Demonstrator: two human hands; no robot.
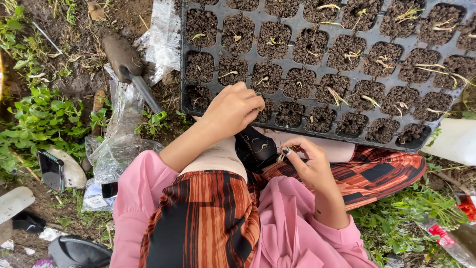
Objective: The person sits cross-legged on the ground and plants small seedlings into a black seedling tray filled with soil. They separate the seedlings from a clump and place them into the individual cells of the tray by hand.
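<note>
Pinched between the thumb and fingertips of the right hand (pixel 310 164), a small bunch of pale seedlings (pixel 286 149) is held over the lap, just right of a black pouch (pixel 255 146). Left hand (pixel 233 109) is curled with fingertips bunched at a near-row cell of the black seed tray (pixel 297 25); whether a seedling is held there cannot be told, as the fingers hide it. Tray is set on the ground just beyond the knees, cells filled with dark soil, many with thin sprouts lying flat. A trowel (pixel 131 69) is seen on plastic sheeting (pixel 121 144) at far left, a phone (pixel 51 171) at near left.

Risk, judged: thin stems could be snapped or crushed if pinched too hard, or dropped into the lap if the bunch loosens. Bunch long axis appears to run near-left to far-right, tips toward the tray; too small to be sure.
</note>
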